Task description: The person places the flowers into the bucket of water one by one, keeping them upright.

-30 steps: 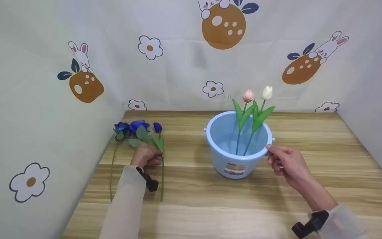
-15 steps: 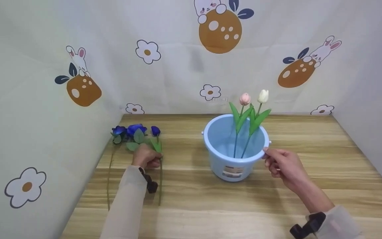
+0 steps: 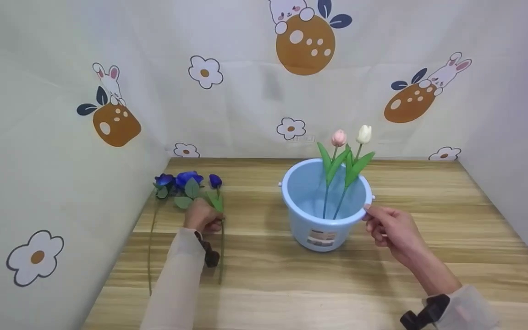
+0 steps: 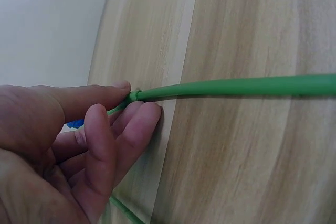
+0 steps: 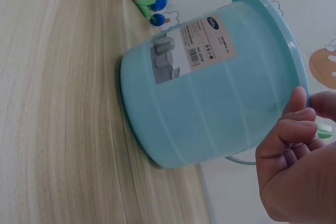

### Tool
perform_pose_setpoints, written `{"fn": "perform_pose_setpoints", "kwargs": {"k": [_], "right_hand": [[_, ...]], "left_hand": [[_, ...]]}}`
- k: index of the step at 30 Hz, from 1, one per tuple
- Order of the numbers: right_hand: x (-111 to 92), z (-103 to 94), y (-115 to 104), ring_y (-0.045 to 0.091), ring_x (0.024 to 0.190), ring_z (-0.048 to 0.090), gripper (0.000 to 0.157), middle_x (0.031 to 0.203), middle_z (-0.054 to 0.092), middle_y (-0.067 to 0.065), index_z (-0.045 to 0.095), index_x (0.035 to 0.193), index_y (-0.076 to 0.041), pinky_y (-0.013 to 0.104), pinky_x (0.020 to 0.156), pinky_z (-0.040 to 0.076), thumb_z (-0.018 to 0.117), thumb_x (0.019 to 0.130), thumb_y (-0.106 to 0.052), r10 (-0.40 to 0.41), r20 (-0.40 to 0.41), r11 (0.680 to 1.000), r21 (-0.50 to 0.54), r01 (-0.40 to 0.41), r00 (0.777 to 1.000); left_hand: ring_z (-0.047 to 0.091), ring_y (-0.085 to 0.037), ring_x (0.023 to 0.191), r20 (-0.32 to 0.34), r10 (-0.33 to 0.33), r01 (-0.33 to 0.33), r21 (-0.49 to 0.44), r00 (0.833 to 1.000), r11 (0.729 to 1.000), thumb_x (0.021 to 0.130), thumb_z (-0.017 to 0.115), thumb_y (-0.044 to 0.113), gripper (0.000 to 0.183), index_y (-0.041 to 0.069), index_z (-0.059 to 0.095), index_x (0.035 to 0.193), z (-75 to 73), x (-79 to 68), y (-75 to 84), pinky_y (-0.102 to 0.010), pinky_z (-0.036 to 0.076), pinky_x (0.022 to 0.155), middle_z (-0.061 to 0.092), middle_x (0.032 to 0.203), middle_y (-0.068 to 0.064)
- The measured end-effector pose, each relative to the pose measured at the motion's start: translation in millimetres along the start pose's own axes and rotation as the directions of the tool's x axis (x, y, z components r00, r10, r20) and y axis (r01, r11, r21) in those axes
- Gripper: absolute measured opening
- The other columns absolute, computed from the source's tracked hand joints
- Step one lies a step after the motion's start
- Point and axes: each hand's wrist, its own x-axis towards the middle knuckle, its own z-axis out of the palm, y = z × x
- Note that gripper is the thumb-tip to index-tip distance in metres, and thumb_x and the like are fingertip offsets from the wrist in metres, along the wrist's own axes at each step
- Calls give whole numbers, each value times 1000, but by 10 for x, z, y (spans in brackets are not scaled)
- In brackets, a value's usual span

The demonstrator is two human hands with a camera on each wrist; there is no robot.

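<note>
My left hand point(image 3: 203, 215) pinches the green stem point(image 4: 210, 86) of a blue tulip point(image 3: 215, 181) between thumb and fingers. The tulip lies along the table with its bloom pointing away. Two blue roses point(image 3: 188, 179) lie just left of it, their leaves partly behind that hand. At the right, my right hand point(image 3: 393, 227) pinches the rim of a light blue bucket point(image 3: 298, 213), thumb and index finger on the edge, other fingers curled. Inside the bucket, a pink tulip point(image 3: 338, 138) and a white tulip point(image 3: 364, 134) lean against the wall, blooms above the rim.
The wood-grain table point(image 3: 264, 293) meets a patterned cloth wall point(image 3: 241, 101) at the back and sides. A long rose stem point(image 3: 151, 256) runs toward the front beside the left forearm. A paper label point(image 5: 194, 51) is on the bucket's side.
The head view has shifted slightly, so the scene sits a little lower. Both hands keep their places, the left on the tulip stem and the right on the bucket rim.
</note>
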Motion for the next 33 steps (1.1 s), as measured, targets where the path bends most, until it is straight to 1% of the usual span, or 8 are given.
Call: {"fn": "perform_pose_setpoints", "kwargs": {"k": [4,8,12,19,22,27,29,33], "right_hand": [[-2,-4,3,6,49,45,32,62,62,-3,73,78,-11,18,47,34,63,106,-21,2,-3,1000,-3,-3,1000],[-5,-9,2,6,49,45,31,63,62,-3,73,80,-8,18,47,34,63,106,-21,1,-1,1000,-1,-1,1000],[-2,-2,0,6,49,46,30,63,62,-2,73,81,-7,18,46,35,64,106,-21,-2,5,1000,-1,2,1000],[-2,-12,-13,7,49,46,30,63,63,-2,74,80,-8,18,47,36,65,106,-22,1,12,1000,0,-1,1000],[-1,-17,-16,6,50,46,31,64,63,-2,74,80,-10,18,47,36,65,106,-23,-1,21,1000,-3,1,1000],[0,-6,-8,6,49,44,30,63,62,-3,73,80,-9,18,47,33,64,106,-20,-10,15,1000,2,10,1000],[1,-5,-6,6,48,43,30,63,62,-3,73,80,-8,18,47,33,63,106,-19,-15,16,1000,6,15,1000],[2,-6,-2,5,48,44,30,63,62,-3,73,80,-8,18,47,33,63,106,-19,-13,18,1000,6,13,1000]], "left_hand": [[67,-14,48,5,-4,4,-41,1000,999,84,81,-2,7,-8,78,84,-3,-11,-13,-29,61,51,70,60,-8],[70,-16,52,17,-16,17,-82,1000,996,87,79,-1,7,-7,77,87,-6,-13,-31,-31,63,55,71,63,-8],[71,-15,53,22,-25,27,-90,999,996,89,79,0,7,-6,77,87,-4,-15,-37,-30,63,56,72,66,-9],[71,-16,53,31,-8,11,-100,999,995,91,76,3,10,-5,77,85,21,-30,16,-32,63,56,72,64,-9],[70,-15,52,26,-1,5,-133,1000,991,91,74,1,9,-5,77,85,27,-41,37,-30,62,55,71,63,-8],[68,-11,51,31,21,-15,-192,999,981,93,72,1,12,-3,75,81,28,-46,73,-23,56,51,68,62,-4],[66,-10,50,33,29,-22,-187,999,982,94,73,3,14,-1,74,80,28,-49,90,-21,54,49,67,61,-3],[65,-9,50,29,35,-29,-177,999,984,93,72,3,13,0,73,81,35,-58,115,-22,54,49,67,60,-2]]}}
